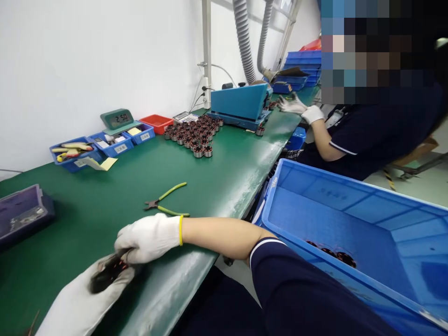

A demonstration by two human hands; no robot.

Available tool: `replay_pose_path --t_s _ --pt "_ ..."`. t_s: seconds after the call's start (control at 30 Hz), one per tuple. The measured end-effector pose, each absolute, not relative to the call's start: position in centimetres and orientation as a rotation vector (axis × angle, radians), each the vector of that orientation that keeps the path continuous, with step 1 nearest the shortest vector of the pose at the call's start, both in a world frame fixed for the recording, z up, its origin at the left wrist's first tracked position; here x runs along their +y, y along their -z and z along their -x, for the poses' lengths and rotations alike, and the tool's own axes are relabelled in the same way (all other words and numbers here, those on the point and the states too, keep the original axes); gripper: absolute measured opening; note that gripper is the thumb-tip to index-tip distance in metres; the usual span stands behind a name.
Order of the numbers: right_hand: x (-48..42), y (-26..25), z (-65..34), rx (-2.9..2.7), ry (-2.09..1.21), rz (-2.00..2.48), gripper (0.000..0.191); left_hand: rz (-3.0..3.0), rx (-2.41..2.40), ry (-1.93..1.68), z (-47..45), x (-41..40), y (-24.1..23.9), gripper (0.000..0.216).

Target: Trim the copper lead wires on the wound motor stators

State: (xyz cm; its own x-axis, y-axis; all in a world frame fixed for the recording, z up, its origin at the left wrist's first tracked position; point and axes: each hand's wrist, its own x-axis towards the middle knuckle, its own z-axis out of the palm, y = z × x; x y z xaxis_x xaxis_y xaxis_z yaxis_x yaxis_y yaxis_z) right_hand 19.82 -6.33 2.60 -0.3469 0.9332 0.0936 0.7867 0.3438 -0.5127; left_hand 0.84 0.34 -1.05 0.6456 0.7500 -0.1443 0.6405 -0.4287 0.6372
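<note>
A dark coil [107, 274] was cradled in the left hand [77, 303] at the near edge of the tabletop [105, 196], with the fingers curled under it. It was judged stiff and fairly heavy, its copper winding fragile, and best gripped by the core's rim. It was pinched from above by the right hand [149, 237]. Cutters [164, 204] were seen just beyond, and a blue crate [350, 205] farther right.
</note>
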Motion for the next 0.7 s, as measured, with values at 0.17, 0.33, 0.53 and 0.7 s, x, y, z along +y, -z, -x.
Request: replay_pose_path --t_s 0.17,0.33,0.53,0.7 --pt "-7.0 -1.6 -20.0 -2.054 -0.458 1.547 0.003 -2.288 1.188 -0.183 -1.0 -1.9 -0.9 0.039" --pt "-6.8 0.8 -19.6 -1.756 -0.279 1.629 0.028 -2.351 1.097 -0.191 -1.2 -1.4 -0.8 0.041" --pt "-6.3 1.4 -20.9 -2.018 -0.142 1.637 0.038 -2.356 1.044 -0.14 -0.5 -0.8 -0.5 0.04" --pt "-5.5 2.8 -21.1 -2.194 -0.447 1.629 0.041 -2.365 1.012 -0.121 -0.6 -0.5 -0.5 0.04"
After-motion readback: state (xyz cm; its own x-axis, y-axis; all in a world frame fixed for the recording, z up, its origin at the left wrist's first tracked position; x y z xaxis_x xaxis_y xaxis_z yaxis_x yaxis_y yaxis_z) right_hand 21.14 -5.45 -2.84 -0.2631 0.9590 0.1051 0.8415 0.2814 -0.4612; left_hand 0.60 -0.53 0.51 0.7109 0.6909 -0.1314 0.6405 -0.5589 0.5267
